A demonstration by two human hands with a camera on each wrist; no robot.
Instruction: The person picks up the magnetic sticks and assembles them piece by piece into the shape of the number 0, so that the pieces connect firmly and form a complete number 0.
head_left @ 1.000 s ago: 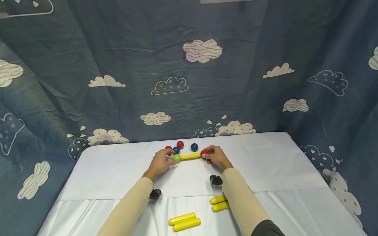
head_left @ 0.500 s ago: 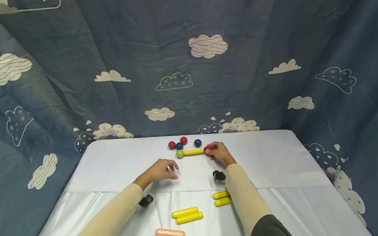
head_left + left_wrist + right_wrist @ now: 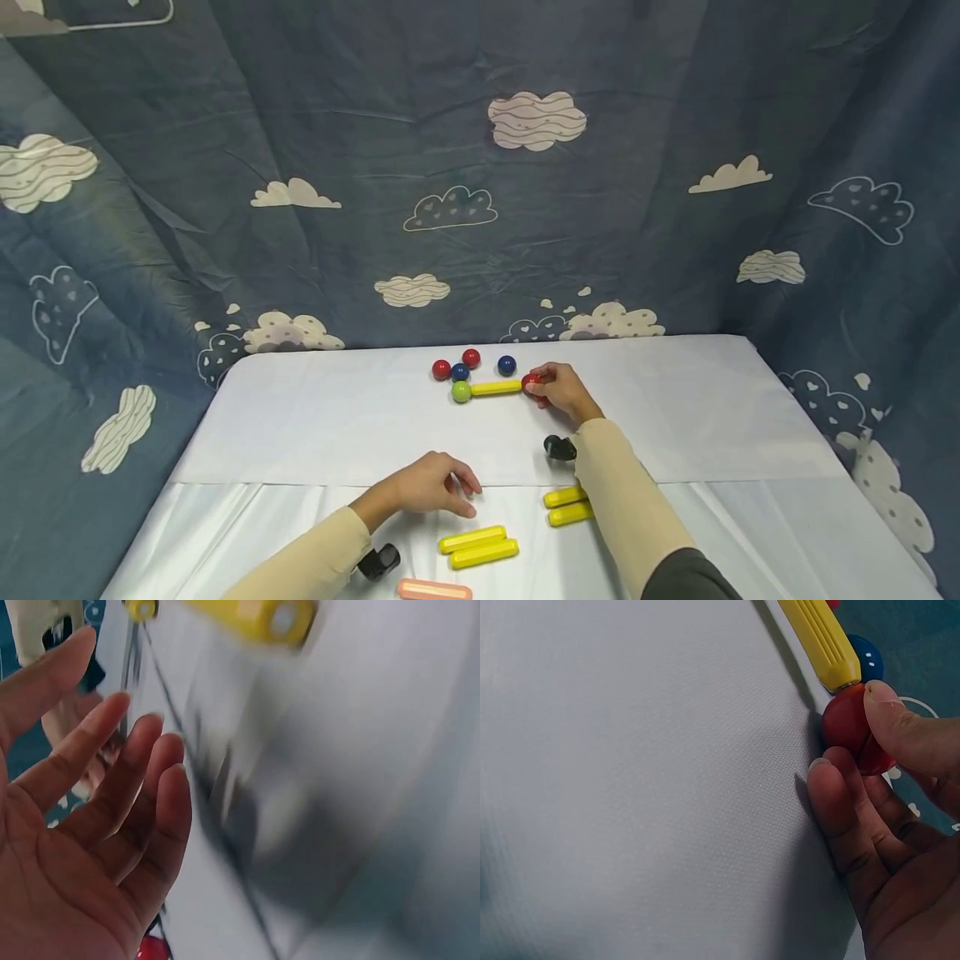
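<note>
My right hand [image 3: 562, 390] pinches a red ball [image 3: 847, 720] between thumb and fingers. That ball sits at the right end of a yellow stick [image 3: 497, 388], and a green ball [image 3: 461, 392] is at the stick's left end. The three lie in a line on the white cloth. Nearer the front, my left hand [image 3: 433, 485] hovers with fingers relaxed and holds nothing; its palm and fingers [image 3: 112, 795] show in the left wrist view. Just below it in the head view lies a pair of yellow sticks [image 3: 480, 547].
Behind the joined stick are two red balls [image 3: 441, 370] and two blue balls [image 3: 507, 365]. More yellow sticks [image 3: 567, 505] lie partly under the right forearm. A pink stick [image 3: 434, 590] is at the front edge of view. A cloud-patterned curtain [image 3: 450, 167] stands behind the table.
My left hand has let go of the green ball and come back toward the front, near the pair of yellow sticks. The right hand keeps holding the red ball.
</note>
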